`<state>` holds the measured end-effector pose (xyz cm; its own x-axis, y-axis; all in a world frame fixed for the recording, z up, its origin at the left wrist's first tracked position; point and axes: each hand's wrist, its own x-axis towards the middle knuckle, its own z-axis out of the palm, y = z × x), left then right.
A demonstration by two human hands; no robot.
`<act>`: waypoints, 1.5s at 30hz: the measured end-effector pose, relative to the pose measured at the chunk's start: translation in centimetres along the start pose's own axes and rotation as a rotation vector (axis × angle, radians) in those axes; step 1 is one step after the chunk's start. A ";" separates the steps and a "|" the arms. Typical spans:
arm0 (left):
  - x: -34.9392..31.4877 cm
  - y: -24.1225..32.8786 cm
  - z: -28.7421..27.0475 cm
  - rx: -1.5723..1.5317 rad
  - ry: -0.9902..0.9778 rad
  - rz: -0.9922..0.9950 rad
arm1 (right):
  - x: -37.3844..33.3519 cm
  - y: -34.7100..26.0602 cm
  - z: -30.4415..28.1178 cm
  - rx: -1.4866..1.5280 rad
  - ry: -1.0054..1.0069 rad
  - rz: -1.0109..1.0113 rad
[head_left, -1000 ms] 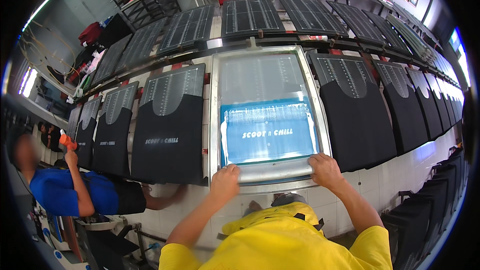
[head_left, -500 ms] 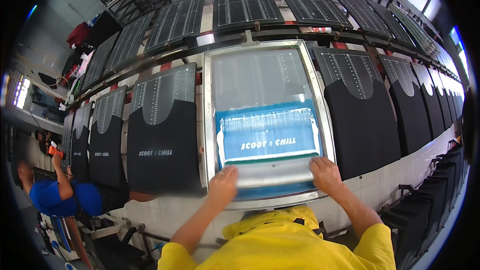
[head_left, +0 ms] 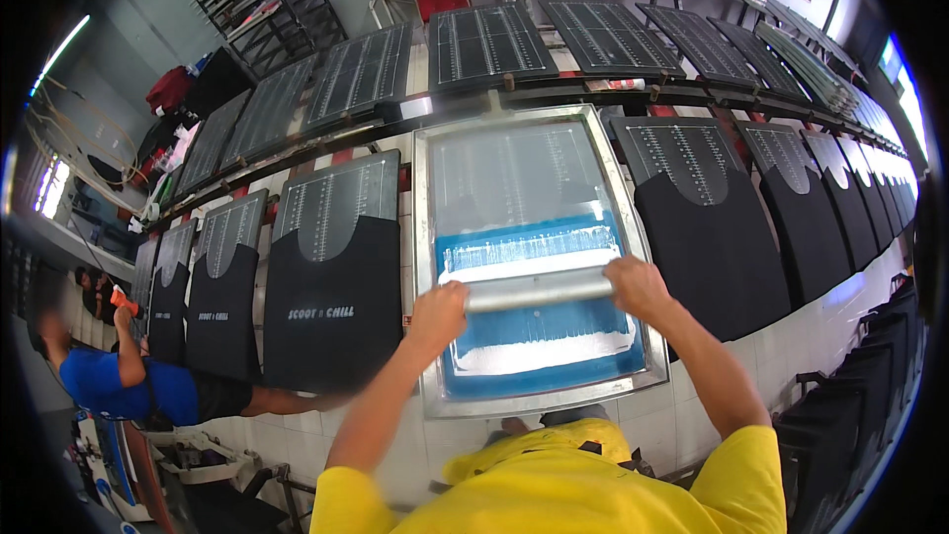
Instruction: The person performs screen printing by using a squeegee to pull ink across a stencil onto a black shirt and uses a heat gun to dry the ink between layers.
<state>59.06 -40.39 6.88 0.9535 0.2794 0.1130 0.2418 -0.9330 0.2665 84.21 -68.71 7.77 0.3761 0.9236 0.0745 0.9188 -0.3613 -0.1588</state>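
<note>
Two rows of dark printing boards (head_left: 489, 44) stretch across the workshop as I follow the work from a distance, with black shirts (head_left: 712, 247) on the near row at both sides of a metal-framed screen (head_left: 423, 198). A co-worker (head_left: 129, 376) in blue stands well apart at left, holding up an orange tool (head_left: 122, 299). Across the screen's blue panel (head_left: 504, 328), between its far and near edges, lies the grey squeegee (head_left: 539, 289). The left hand (head_left: 438, 316) grips one end and the right hand (head_left: 640, 289) the other, fingers curled tight over the bar. White ink (head_left: 544, 352) forms a band toward the screen's near edge, and more sits just beyond the squeegee. I judge the step in hand to be a stroke of ink partway across the panel; the next move, as I read it, calls for even pressure from both hands and a level bar. Sideways room is tight: each hand overlaps a side edge of the screen in my view, and I cannot tell whether either touches it. Lengthwise, I see open mesh toward the far edge and a shorter stretch toward the near edge.
</note>
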 end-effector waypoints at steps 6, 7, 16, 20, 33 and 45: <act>-8.2 4.1 1.6 -0.050 0.043 0.004 | -8.0 -4.1 -0.3 0.120 0.048 0.004; -8.7 4.2 1.9 -0.046 0.046 0.013 | -8.4 -4.3 -0.1 0.106 0.067 -0.012; -2.8 0.6 2.5 -0.017 0.069 0.049 | -2.4 -1.0 1.5 0.004 -0.004 -0.009; 1.2 -1.6 2.3 -0.039 0.019 0.031 | 1.2 0.8 0.9 -0.011 -0.026 -0.003; -11.9 6.8 1.0 -0.039 0.145 0.049 | -12.5 -5.9 0.2 0.027 0.198 -0.013; -18.2 8.9 3.9 -0.103 -0.004 0.008 | -17.1 -10.2 0.4 0.153 -0.069 0.111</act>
<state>44.51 -54.63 3.49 0.9560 0.2712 0.1115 0.2149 -0.9066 0.3631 68.40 -80.77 7.69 0.4600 0.8877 -0.0190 0.8414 -0.4426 -0.3100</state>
